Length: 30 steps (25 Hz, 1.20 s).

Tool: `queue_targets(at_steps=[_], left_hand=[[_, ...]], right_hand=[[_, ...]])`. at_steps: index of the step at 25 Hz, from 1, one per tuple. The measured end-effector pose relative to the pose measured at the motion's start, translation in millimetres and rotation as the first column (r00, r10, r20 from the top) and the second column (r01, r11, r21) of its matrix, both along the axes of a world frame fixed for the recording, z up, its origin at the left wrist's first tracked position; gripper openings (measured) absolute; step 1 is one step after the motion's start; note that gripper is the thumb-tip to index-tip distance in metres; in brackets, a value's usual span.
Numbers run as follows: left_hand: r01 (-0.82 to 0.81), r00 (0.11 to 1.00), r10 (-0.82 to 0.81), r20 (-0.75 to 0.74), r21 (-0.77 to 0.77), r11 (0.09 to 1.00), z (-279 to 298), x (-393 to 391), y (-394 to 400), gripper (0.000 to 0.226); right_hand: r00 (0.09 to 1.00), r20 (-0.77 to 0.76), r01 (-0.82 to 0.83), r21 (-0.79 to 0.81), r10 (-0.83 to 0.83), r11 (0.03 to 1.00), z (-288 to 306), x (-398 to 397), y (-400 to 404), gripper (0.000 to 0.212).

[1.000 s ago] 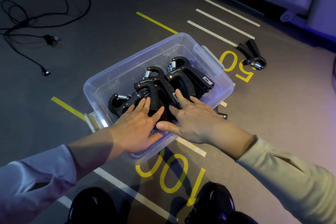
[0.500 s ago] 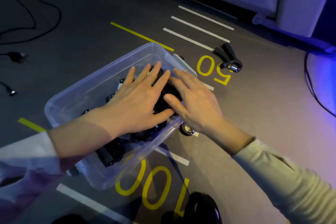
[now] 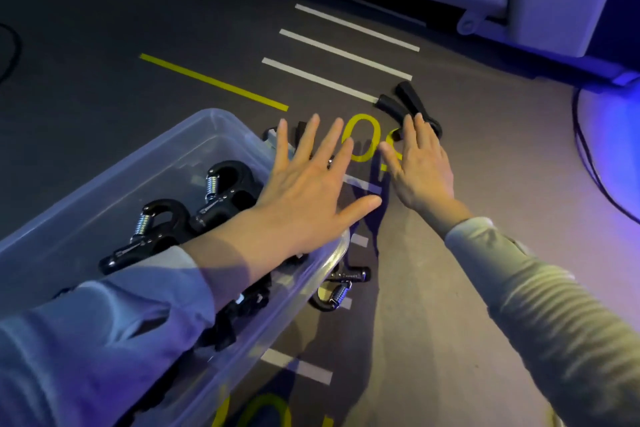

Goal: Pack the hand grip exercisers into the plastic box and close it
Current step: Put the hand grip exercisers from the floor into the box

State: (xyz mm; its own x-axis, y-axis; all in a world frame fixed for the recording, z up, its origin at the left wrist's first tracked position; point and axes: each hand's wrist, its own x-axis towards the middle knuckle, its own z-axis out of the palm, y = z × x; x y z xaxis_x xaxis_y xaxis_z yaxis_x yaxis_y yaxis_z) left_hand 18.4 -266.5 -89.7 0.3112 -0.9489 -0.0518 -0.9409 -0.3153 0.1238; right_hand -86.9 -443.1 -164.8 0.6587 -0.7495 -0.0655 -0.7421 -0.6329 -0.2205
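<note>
Your left hand [image 3: 308,191] spreading flat-fingered over the clear plastic box [image 3: 194,135] corner, your right hand [image 3: 420,163] reaching open-fingered, fingertips touching a black exerciser [image 3: 403,102] on the floor, several exercisers [image 3: 221,191] lying inside the box, another [image 3: 337,291] lying just beside its wall.

Grey floor [image 3: 450,322], yellow stripe [image 3: 213,81], white stripes [image 3: 346,52], dark cable [image 3: 588,156] at right
</note>
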Motion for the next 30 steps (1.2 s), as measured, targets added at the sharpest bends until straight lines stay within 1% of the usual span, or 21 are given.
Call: queue_targets(at_steps=[3, 5, 7, 10, 13, 16, 19, 22, 23, 25, 27, 28, 30], left_hand=[[0.113, 0.993, -0.114, 0.035, 0.013, 0.993, -3, 7, -6, 0.089], [0.179, 0.983, -0.180, 0.017, 0.042, 0.983, -3, 12, -10, 0.092], [0.179, 0.984, -0.178, -0.022, 0.058, 0.982, -4, 14, -14, 0.095], [0.163, 0.985, -0.158, -0.064, 0.082, 0.983, -5, 13, -14, 0.098], [0.164, 0.985, -0.157, -0.076, 0.093, 0.982, -4, 12, -14, 0.098], [0.175, 0.983, -0.168, -0.074, 0.102, 0.979, -3, 12, -15, 0.097], [0.172, 0.983, -0.165, -0.076, 0.101, 0.980, -3, 12, -14, 0.096], [0.168, 0.985, -0.162, -0.063, 0.096, 0.981, -3, 12, -13, 0.097], [0.166, 0.985, -0.161, -0.060, 0.096, 0.981, -3, 12, -13, 0.097], [0.167, 0.985, -0.162, -0.057, 0.090, 0.982, -2, 12, -13, 0.097], [0.175, 0.984, -0.170, -0.056, 0.089, 0.981, 0, 12, -11, 0.097], [0.176, 0.984, -0.172, -0.055, 0.088, 0.980, 1, 11, -8, 0.097], [0.167, 0.985, -0.161, -0.068, 0.085, 0.982, 3, 8, 3, 0.097]], right_hand=[[0.990, -0.137, 0.018, 0.012, -0.016, 1.000, -23, 5, -26, 0.076], [0.981, -0.195, 0.022, 0.063, -0.009, 0.998, -36, 6, -38, 0.077], [0.976, -0.220, 0.037, 0.128, -0.008, 0.991, -45, 5, -49, 0.075], [0.972, -0.233, 0.028, 0.169, 0.013, 0.985, -50, 4, -61, 0.067], [0.979, -0.201, 0.083, 0.175, -0.047, 0.981, -51, 7, -73, 0.063], [0.961, -0.264, 0.141, 0.208, -0.084, 0.968, -46, 9, -82, 0.061], [0.954, -0.298, 0.068, 0.166, -0.016, 0.984, -42, 11, -85, 0.050], [0.961, -0.271, -0.029, 0.103, 0.056, 0.994, -47, 1, -68, 0.037], [0.964, -0.260, -0.031, 0.085, 0.052, 0.996, -49, -5, -60, 0.034], [0.952, -0.300, -0.032, 0.069, 0.051, 0.997, -47, -14, -44, 0.033], [0.947, -0.319, -0.018, 0.095, 0.047, 0.995, -41, -19, -33, 0.033], [0.957, -0.288, -0.008, 0.114, 0.041, 0.993, -35, -20, -28, 0.032], [0.991, -0.133, -0.009, 0.162, 0.031, 0.987, -18, -25, -19, 0.029]])
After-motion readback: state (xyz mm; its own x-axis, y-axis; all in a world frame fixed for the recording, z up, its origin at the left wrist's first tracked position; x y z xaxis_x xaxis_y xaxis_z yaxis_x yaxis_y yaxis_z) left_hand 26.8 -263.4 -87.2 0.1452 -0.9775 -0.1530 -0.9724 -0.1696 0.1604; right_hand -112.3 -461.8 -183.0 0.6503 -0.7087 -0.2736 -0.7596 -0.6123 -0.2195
